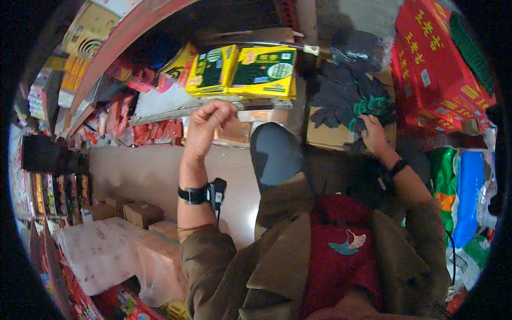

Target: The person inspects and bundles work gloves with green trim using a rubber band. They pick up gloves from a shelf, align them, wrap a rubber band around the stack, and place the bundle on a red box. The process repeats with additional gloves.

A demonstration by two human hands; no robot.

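Note:
My right hand [376,136] reaches to a pile of dark grey work gloves [333,93] on a cardboard box [322,136]. Its fingers close on the bunched green edge [373,108] of the gloves; the fingertips are partly hidden. My left hand [208,122] is raised in a loose fist at the front edge of a shelf [160,104], and nothing shows in it. Just beyond that fist lie flat yellow-and-green packs of mosquito coils [261,72], stacked in two piles. A dark shoe [277,154] on my raised leg shows between my hands.
Red cartons [426,69] are stacked at the right, above green and blue packages [469,197]. Plastic-wrapped bundles [101,250] and small cardboard boxes [141,213] stand at the lower left. Shelves of packaged goods [56,192] line the left side. Tiled floor [144,170] lies below the shelf.

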